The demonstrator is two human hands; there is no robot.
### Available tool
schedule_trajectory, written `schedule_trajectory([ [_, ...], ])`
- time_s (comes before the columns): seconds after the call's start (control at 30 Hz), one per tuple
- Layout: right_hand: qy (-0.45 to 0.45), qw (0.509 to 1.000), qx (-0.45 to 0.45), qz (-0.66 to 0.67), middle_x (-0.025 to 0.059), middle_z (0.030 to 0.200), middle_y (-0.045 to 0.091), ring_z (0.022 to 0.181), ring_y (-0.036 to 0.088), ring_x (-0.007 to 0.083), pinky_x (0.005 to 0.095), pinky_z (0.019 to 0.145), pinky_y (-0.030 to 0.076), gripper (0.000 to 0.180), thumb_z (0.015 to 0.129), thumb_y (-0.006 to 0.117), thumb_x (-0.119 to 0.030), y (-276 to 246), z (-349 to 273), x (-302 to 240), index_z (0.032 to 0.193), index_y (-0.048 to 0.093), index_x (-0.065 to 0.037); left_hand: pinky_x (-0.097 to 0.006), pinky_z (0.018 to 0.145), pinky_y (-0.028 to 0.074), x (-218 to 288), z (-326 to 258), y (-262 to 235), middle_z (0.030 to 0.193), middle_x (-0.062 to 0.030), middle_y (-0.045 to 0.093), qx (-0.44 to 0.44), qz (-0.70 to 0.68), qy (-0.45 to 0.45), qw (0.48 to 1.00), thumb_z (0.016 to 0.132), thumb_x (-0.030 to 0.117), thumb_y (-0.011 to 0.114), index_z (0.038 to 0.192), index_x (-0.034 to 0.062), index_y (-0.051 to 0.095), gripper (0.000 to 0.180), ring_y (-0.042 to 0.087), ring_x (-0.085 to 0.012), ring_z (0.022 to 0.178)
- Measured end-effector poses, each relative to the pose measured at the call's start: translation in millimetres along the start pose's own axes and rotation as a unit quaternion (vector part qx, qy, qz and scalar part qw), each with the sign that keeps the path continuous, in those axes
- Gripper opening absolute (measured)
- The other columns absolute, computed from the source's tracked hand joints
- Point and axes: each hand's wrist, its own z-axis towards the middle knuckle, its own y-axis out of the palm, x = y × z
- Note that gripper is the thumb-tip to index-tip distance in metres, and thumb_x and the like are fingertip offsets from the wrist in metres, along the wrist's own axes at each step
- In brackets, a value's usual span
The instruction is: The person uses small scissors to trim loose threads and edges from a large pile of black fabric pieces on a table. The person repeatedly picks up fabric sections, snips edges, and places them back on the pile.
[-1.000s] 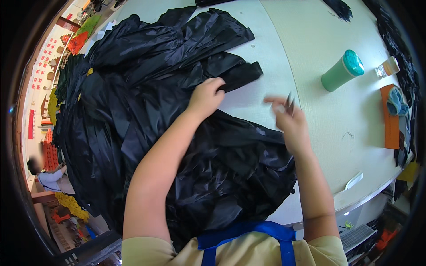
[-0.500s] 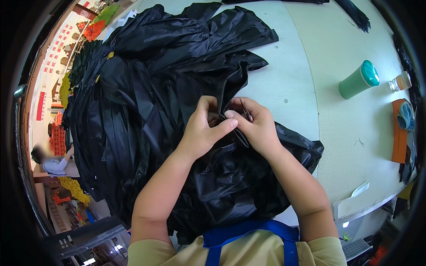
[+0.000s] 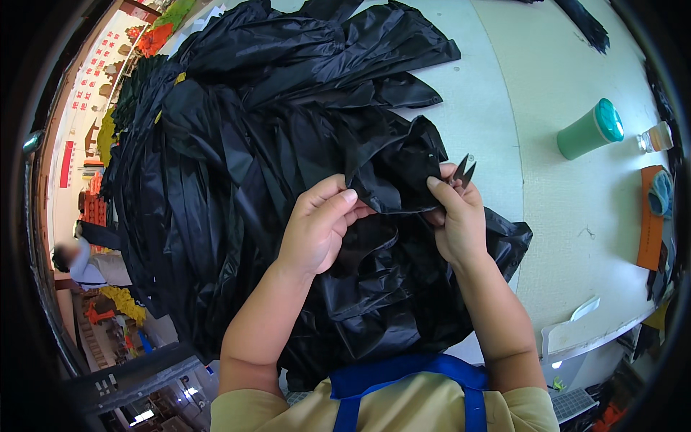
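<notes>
A large heap of thin, shiny black fabric (image 3: 237, 165) spreads over the table in front of me, falling in loose folds. My left hand (image 3: 311, 229) pinches one edge of it between thumb and fingers. With thumb and fingers closed on another part of that edge, my right hand (image 3: 461, 219) holds it stretched, so an opening in the fabric gapes between my hands. Small thread snips (image 3: 466, 171) are also tucked in my right hand, their pointed blades sticking up past the fingers and standing apart.
On the pale table (image 3: 558, 223) to the right stand a green tumbler (image 3: 589, 132) and a small glass jar (image 3: 655, 137). Nearby sit an orange box (image 3: 650, 223) and a blue cloth (image 3: 660, 193). Dark strips (image 3: 584, 26) lie at the far right. Another person (image 3: 104, 268) is at the far left.
My hands have moved apart, spreading the fabric edge that was bunched between them. My right hand has gone to the right, and the snips' blades now show clearly above it.
</notes>
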Motion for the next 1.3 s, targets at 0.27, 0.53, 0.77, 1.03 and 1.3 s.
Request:
schedule_trajectory([
  [0.27, -0.06, 0.995, -0.039, -0.073, -0.0089, 0.073, 0.047, 0.059, 0.04, 0.0014, 0.0194, 0.052, 0.032, 0.009, 0.088, 0.059, 0.0, 0.4, -19.6, 13.0, 0.092, 0.056, -0.007, -0.026, 0.077, 0.045, 18.4, 9.3, -20.9, 0.094, -0.0047, 0.053, 0.006, 0.215, 0.028, 0.976, 0.083, 0.002, 0.049, 0.076, -0.0007, 0.054, 0.009, 0.055, -0.0124, 0.082],
  [0.53, -0.194, 0.799, -0.344, -0.453, 0.0145, 0.08, 0.06, 0.071, 0.061, 0.0313, 0.0355, 0.062, 0.051, 0.026, 0.067, 0.06, 0.005, 6.1, -42.3, 39.3, 0.092, 0.059, -0.001, -0.037, 0.098, 0.04, 27.9, 147.1, -0.8, 0.13, -0.0173, 0.05, -0.077, 0.645, 0.098, 0.754, 0.08, 0.024, 0.065, 0.121, 0.0025, 0.053, 0.048, 0.05, -0.0297, 0.119],
  [0.77, -0.029, 0.843, -0.317, -0.433, 0.0125, 0.083, 0.066, 0.068, 0.065, 0.0196, 0.0299, 0.064, 0.052, 0.014, 0.083, 0.065, -0.009, -10.2, -25.5, -9.0, 0.095, 0.066, -0.002, -0.045, 0.077, 0.051, -58.4, 211.4, -66.9, 0.089, -0.0165, 0.067, 0.047, 0.834, 0.035, 0.549, 0.08, 0.01, 0.051, 0.094, 0.0042, 0.059, 0.017, 0.064, -0.0367, 0.088],
  [1.03, -0.327, 0.78, 0.067, -0.529, 0.0075, 0.111, 0.06, 0.077, 0.056, 0.0168, 0.0261, 0.067, 0.045, 0.04, 0.075, 0.065, 0.001, -23.6, 81.3, -33.1, 0.114, 0.061, -0.009, -0.024, 0.067, 0.045, -12.6, 163.4, -55.2, 0.079, -0.0001, 0.055, -0.031, 0.252, 0.014, 0.967, 0.086, 0.002, 0.042, 0.092, 0.0034, 0.056, 0.016, 0.054, -0.0092, 0.073],
  [1.3, -0.24, 0.823, -0.122, -0.501, 0.0085, 0.08, 0.064, 0.071, 0.061, 0.016, 0.0272, 0.069, 0.048, 0.032, 0.075, 0.065, 0.005, -2.1, 81.3, -41.5, 0.105, 0.061, -0.005, -0.033, 0.089, 0.045, 47.1, 66.0, -31.1, 0.11, -0.0133, 0.053, -0.011, 0.295, 0.05, 0.954, 0.08, 0.018, 0.062, 0.117, 0.0037, 0.052, 0.041, 0.054, -0.0218, 0.102],
])
